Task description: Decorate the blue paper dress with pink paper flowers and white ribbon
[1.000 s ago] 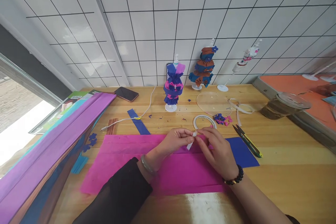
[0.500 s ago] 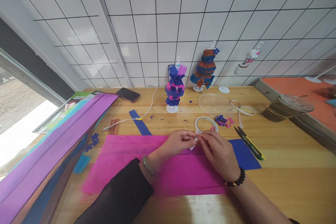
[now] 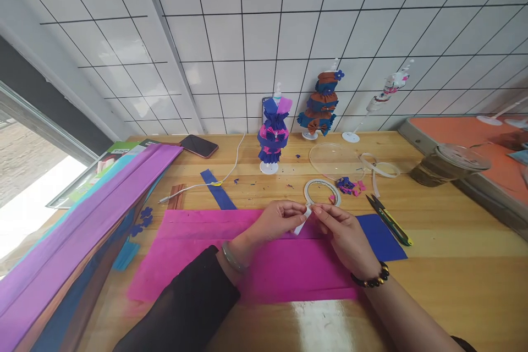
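My left hand pinches a short white strip of tape between thumb and fingers. Its lower end hangs down over a large sheet of pink crepe paper. On the other side, the fingers of my right hand are pinched at the strip's upper end, where the fingertips of both hands almost meet. Just behind the hands a roll of white tape lies flat on the wooden table. A dark blue paper piece shows beside my right hand, partly under the pink sheet.
Scissors and a yellow cutter lie at right, near a lidded cup. Paper-dressed figures stand at the back. Long crepe strips cover the left side. A phone and white cable lie behind.
The fingertips have parted slightly and more of the white strip shows between them. The whole view has shifted a little.
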The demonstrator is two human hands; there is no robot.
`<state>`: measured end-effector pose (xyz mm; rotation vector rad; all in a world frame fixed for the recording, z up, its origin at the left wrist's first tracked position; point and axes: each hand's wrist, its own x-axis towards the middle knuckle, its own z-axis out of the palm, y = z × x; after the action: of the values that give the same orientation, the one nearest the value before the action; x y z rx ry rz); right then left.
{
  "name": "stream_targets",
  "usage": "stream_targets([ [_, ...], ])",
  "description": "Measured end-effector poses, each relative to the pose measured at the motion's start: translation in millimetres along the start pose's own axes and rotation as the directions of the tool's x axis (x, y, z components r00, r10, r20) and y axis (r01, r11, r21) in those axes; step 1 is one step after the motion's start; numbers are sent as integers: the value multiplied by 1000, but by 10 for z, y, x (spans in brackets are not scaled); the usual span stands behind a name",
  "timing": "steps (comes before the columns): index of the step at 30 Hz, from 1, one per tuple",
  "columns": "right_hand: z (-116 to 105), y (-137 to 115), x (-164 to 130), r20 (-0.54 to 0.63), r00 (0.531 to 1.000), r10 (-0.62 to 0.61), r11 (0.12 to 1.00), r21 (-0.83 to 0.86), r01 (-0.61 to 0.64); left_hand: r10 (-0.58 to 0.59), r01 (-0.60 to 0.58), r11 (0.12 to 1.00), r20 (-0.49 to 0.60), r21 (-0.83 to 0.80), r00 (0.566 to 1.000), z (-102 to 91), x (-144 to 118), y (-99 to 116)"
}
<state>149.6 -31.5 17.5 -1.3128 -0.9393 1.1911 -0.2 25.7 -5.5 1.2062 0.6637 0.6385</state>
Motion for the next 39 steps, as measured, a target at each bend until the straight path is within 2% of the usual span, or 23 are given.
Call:
stream_targets([
  [3,-9,3,-7,17,999,-33,997,-69,34,-2,1,1000,-39,-11,999,-3,-2,26],
  [10,18,-33,-30,61,976,-210,903,-369,218,8,-19,973,-47,-230,999,-3,20,9],
  [15,3,-5,-37,55,962,-268,869,-417,265,26,-30,975,-18,-222,999,-13,55,-54],
  [18,-12,9,-44,93,954,-286,839,-456,296,9,-6,980,12,-199,1000,-28,61,-72],
  [22,-12,-9,-56,194,916,-352,751,-524,400,6,-1,981,27,-193,1000,-28,45,-34],
  [27,-22,-14,-48,244,876,-416,654,-589,474,19,-8,977,48,-211,999,-9,26,24],
  [31,-63,14,-36,307,829,-468,535,-648,542,-29,43,976,66,-212,997,-9,20,33],
  [35,-101,10,-28,434,748,-503,342,-695,633,-69,98,962,122,-253,990,-22,15,40],
  [39,-137,-13,-4,519,691,-504,147,-736,660,-91,125,959,142,-254,986,-45,28,9],
])
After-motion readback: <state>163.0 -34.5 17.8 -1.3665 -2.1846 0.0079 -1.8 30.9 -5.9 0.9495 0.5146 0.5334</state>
